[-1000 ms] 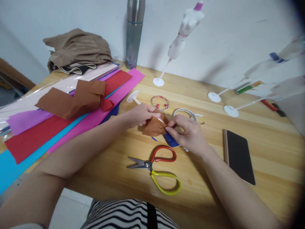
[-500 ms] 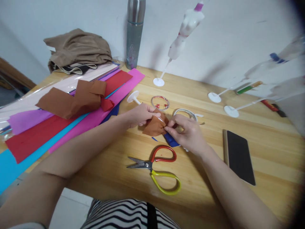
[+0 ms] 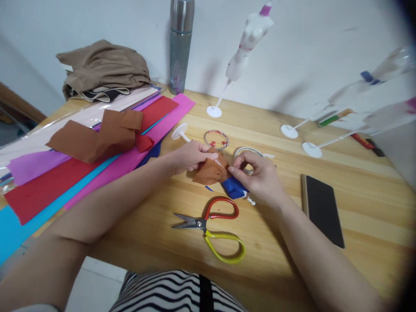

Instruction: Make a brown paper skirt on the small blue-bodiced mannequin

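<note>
My left hand (image 3: 191,157) is closed around a small mannequin wrapped in brown crepe paper (image 3: 209,172), the thumb pressed on the paper. The mannequin's white round stand (image 3: 179,131) sticks out to the left, past the hand. Blue crepe paper (image 3: 234,188) covers its other end, where a small white tip (image 3: 249,200) shows. At the right edge of the brown paper, my right hand (image 3: 261,175) pinches with thumb and forefinger. Scissors (image 3: 199,223) with one red and one yellow handle lie slightly open, nearer to me.
Coloured paper strips (image 3: 42,190) and a loose brown piece (image 3: 113,134) lie left, before folded cloth (image 3: 104,65). A flask (image 3: 180,56) and a mannequin (image 3: 242,56) stand behind. A tape roll (image 3: 238,151), a red-trimmed ring (image 3: 208,132) and a phone (image 3: 323,210) are on the table.
My right fingers have shifted slightly along the brown paper's edge, and more of the blue paper and white tip shows. My left hand keeps its hold. The whole view has shifted a little.
</note>
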A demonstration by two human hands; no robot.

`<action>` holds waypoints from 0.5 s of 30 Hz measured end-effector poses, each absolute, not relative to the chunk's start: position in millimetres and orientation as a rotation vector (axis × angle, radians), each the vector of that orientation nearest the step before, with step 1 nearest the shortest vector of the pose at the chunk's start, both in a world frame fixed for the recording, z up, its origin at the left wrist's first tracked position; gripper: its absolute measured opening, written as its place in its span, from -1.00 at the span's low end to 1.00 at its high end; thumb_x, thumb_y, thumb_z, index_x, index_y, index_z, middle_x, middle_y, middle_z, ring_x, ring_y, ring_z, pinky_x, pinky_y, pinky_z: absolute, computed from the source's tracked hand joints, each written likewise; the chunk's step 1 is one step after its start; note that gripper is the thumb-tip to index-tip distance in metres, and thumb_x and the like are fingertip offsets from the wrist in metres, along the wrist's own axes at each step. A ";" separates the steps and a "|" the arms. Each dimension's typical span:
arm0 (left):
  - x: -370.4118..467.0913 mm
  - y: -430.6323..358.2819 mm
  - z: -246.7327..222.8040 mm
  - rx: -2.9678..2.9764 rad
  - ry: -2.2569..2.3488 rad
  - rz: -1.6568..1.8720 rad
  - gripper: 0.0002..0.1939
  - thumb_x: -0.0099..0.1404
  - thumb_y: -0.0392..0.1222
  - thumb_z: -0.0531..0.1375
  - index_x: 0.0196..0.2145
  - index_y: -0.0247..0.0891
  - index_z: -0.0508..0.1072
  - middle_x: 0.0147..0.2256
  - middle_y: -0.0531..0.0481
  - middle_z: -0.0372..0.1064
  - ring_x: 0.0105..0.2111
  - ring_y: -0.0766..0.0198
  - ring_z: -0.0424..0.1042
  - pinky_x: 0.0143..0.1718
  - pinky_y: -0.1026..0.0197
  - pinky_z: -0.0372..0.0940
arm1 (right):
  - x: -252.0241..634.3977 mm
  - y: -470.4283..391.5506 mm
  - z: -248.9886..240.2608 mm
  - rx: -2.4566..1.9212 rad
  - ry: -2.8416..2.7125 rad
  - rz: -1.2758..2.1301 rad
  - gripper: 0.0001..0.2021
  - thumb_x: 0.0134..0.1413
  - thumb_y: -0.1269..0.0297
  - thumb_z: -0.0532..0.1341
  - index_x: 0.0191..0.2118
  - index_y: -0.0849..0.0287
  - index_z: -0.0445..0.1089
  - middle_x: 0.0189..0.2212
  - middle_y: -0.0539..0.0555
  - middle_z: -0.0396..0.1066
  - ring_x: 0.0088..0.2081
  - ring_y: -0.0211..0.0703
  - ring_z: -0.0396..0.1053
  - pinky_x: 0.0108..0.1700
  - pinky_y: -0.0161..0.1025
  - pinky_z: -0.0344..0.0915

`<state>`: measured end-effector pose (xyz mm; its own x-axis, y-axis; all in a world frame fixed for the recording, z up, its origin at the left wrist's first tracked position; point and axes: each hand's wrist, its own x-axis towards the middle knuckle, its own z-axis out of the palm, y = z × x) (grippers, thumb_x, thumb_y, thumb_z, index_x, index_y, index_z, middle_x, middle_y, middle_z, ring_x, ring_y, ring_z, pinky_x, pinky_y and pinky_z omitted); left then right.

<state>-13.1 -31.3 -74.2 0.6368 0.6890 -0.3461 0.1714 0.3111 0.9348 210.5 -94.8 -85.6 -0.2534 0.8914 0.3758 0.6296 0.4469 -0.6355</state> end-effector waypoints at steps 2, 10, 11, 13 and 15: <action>-13.2 -31.1 -74.7 1.233 0.848 0.404 -0.73 0.38 -0.14 0.25 -0.45 -0.33 0.45 -0.67 0.20 0.10 -0.73 0.54 -0.08 -0.65 0.37 -0.26 | 212.7 -95.2 -82.6 -1.274 -1.945 0.502 -0.80 0.21 0.31 0.31 -0.42 0.06 0.32 -0.51 -0.01 0.40 -0.46 -0.15 0.34 -0.39 -0.17 0.31; -14.3 -30.7 -74.2 1.231 0.841 0.394 -0.71 0.37 -0.14 0.29 -0.45 -0.36 0.45 -0.68 0.20 0.09 -0.73 0.56 -0.08 -0.65 0.39 -0.28 | 208.0 -95.2 -83.0 -1.292 -2.036 0.567 -0.79 0.13 0.32 0.32 -0.46 0.07 0.30 -0.56 -0.05 0.34 -0.50 -0.19 0.29 -0.43 -0.21 0.22; -14.3 -30.7 -74.3 1.225 0.842 0.391 -0.72 0.38 -0.15 0.28 -0.45 -0.36 0.45 -0.69 0.21 0.09 -0.73 0.56 -0.08 -0.66 0.39 -0.28 | 206.3 -95.2 -83.6 -1.307 -2.044 0.572 -0.78 0.12 0.32 0.32 -0.47 0.07 0.28 -0.57 -0.05 0.33 -0.50 -0.19 0.28 -0.42 -0.21 0.21; -13.9 -30.7 -74.6 1.209 0.840 0.387 -0.74 0.40 -0.17 0.27 -0.43 -0.37 0.47 -0.70 0.21 0.09 -0.74 0.56 -0.08 -0.67 0.40 -0.27 | 203.8 -95.1 -84.4 -1.337 -2.040 0.586 -0.77 0.10 0.34 0.31 -0.50 0.07 0.26 -0.58 -0.05 0.31 -0.50 -0.20 0.26 -0.41 -0.22 0.20; -13.1 -30.8 -74.5 1.190 0.839 0.399 -0.76 0.43 -0.21 0.23 -0.40 -0.36 0.48 -0.71 0.21 0.07 -0.75 0.55 -0.10 -0.69 0.41 -0.27 | 202.5 -95.0 -84.7 -1.364 -2.019 0.606 -0.76 0.09 0.35 0.30 -0.51 0.06 0.24 -0.58 -0.05 0.30 -0.50 -0.19 0.26 -0.41 -0.21 0.19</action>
